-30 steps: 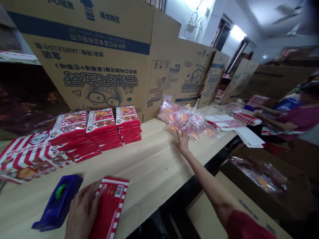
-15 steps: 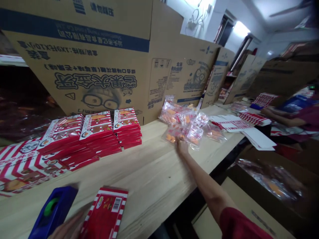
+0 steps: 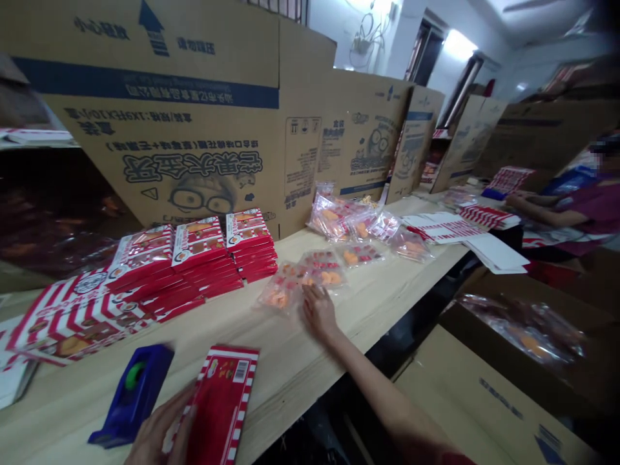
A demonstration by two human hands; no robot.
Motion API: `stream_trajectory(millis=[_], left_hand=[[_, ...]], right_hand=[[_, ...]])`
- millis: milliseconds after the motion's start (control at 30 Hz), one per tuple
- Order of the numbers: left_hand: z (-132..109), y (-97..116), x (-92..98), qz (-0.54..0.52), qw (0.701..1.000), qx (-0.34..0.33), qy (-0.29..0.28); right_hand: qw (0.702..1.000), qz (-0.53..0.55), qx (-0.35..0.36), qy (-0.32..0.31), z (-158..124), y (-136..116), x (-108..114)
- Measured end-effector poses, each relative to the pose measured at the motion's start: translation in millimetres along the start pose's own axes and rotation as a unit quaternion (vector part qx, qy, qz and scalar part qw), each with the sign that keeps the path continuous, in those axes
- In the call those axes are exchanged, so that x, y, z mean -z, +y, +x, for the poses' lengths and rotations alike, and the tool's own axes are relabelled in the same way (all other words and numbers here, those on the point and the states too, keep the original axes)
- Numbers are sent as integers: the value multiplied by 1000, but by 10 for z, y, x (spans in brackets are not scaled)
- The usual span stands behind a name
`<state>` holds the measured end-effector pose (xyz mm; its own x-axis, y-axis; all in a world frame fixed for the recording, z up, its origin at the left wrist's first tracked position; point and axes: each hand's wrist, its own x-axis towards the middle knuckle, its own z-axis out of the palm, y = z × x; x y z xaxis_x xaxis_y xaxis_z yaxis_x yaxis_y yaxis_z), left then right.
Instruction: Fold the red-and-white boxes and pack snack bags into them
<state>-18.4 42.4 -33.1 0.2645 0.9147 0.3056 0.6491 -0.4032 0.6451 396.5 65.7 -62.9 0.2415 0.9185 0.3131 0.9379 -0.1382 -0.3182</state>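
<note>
My right hand [image 3: 318, 310] lies fingers-forward on a few clear snack bags [image 3: 300, 279] with orange and red pieces, in the middle of the wooden table [image 3: 290, 349]. More such bags lie in a pile [image 3: 361, 226] further right. My left hand [image 3: 162, 431] rests at the bottom edge on a flat red and white striped box [image 3: 220, 403], fingers spread along its left side. A blue tape dispenser [image 3: 135, 394] stands just left of that hand.
Stacks of red boxes [image 3: 194, 258] and flat striped cartons [image 3: 68, 316] fill the table's left. Large brown cardboard cartons [image 3: 203, 110] wall the back. Flat white sheets [image 3: 465, 236] lie far right, where another person [image 3: 576, 206] works. An open carton with bagged goods [image 3: 523, 329] sits below right.
My right hand has drawn back from the far pile toward me, dragging a few snack bags to the table's middle. My left hand stays on the striped box.
</note>
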Motion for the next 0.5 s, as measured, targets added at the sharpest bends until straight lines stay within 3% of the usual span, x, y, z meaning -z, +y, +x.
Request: stream_trajectory(millis=[133,300,400,500], left_hand=[[-54,192,44,-9,1000,22,21],[-35,537,6,-46,999,28,6],[-60,688,27,-62,997,34,0],[-123,718,87,-86,995,49,12]], right_hand=[[997,21,75,-27,13,136,133],[974,90,193,-80,235,-154,-142],[966,158,192,-62,412,-335,-242],[956,251,149,7,502,-346,-105]])
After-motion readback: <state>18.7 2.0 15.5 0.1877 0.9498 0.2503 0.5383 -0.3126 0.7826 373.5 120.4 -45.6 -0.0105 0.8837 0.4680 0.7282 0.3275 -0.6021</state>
